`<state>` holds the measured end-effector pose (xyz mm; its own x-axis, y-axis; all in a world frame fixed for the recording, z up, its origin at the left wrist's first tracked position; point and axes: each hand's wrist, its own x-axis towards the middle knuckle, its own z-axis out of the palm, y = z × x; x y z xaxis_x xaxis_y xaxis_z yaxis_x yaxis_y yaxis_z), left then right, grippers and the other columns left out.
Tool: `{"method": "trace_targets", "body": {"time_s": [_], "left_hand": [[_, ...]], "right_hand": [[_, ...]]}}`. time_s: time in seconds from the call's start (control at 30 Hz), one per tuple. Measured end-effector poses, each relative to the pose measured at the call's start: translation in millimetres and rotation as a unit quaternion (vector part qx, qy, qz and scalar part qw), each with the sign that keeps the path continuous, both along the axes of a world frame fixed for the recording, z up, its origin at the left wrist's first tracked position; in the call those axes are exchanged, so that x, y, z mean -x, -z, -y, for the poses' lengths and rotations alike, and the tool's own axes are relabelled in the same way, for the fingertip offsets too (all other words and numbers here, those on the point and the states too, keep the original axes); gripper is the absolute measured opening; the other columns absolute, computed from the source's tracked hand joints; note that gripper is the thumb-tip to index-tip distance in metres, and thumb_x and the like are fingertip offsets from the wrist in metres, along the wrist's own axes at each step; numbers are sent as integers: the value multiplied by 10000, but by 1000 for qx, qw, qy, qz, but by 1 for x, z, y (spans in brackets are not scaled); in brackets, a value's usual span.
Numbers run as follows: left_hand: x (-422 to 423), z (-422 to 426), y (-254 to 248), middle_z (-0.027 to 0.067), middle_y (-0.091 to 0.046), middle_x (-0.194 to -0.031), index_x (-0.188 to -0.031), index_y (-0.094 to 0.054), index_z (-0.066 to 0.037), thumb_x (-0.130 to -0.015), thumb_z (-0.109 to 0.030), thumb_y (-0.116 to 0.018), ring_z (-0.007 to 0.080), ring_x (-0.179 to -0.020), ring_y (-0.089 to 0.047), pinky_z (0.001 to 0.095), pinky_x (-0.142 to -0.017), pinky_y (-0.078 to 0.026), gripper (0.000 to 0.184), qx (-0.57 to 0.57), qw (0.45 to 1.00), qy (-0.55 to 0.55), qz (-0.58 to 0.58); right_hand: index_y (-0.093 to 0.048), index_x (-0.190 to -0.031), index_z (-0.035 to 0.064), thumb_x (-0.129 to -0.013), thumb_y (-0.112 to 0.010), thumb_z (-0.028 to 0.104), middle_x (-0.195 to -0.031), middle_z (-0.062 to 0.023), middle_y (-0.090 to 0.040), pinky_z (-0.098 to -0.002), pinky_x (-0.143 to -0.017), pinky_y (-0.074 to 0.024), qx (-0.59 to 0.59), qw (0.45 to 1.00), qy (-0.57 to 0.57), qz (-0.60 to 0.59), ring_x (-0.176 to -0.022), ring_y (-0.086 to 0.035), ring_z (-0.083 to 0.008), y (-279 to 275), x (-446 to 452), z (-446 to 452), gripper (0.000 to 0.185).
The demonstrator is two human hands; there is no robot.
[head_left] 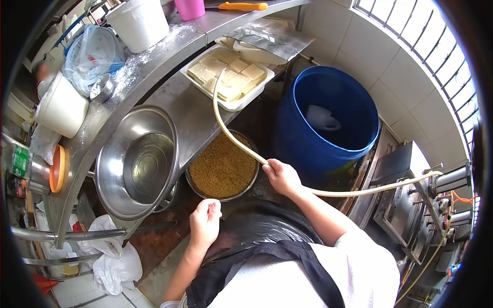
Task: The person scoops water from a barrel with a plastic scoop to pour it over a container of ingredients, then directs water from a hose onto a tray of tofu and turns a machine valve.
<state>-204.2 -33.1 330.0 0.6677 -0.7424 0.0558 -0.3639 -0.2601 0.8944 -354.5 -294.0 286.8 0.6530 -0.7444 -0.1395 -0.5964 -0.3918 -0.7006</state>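
Observation:
My right hand (pixel 283 177) is closed around a pale flexible hose (pixel 233 134). One end of the hose hangs over a white tub (pixel 237 105) of pale blocks that look like tofu (pixel 231 74); its other end runs behind my right forearm to the equipment at right. Curled into a loose fist, my left hand (pixel 205 224) is held in front of my body, with nothing visible in it. Just beyond both hands, low down, is a round metal basin filled with yellow-brown grains (pixel 222 167).
A large steel bowl (pixel 110 174) with some liquid tilts at the left. A blue barrel (pixel 295 138) with a white jug (pixel 322 118) inside stands at right. White buckets (pixel 137 25) line the steel counter (pixel 179 43). Metal equipment (pixel 405 190) is at far right.

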Motion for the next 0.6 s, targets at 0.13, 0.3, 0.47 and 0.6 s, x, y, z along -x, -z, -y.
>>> {"method": "trace_targets", "body": {"time_s": [0.13,0.3,0.47,0.6], "left_hand": [[0,1,-2,88,-720,-817,-1093,-697,7,-1100,-210,-664,161,-720,-696,323,-689,-572,219,-13,1000,6,-14],[1,3,-1,51,-696,-770,-1050,-693,1,-1126,-255,-628,128,-696,-660,300,-647,-522,275,8,1000,10,2],[0,4,-1,53,-697,-771,-1053,-694,2,-1126,-250,-628,133,-700,-664,301,-653,-528,270,9,1000,13,3],[-1,3,1,54,-699,-774,-1053,-694,3,-1125,-248,-630,132,-698,-664,301,-651,-528,268,7,1000,14,1]], "right_hand": [[-711,-1256,100,-1085,-604,438,-1021,-203,-772,-523,-886,-577,0,1000,3,-1,-1004,-744,-421,2,0,0,393],[-707,-1256,98,-1088,-599,446,-1021,-205,-772,-526,-889,-577,3,1000,0,1,-1007,-742,-423,1,0,0,401],[-708,-1243,96,-1090,-594,443,-1023,-206,-771,-527,-892,-578,17,1000,11,11,-1013,-740,-426,3,-1,0,396],[-709,-1252,100,-1090,-593,442,-1035,-208,-771,-526,-897,-578,2,1000,8,-9,-1022,-740,-425,0,-1,1,396]]}}
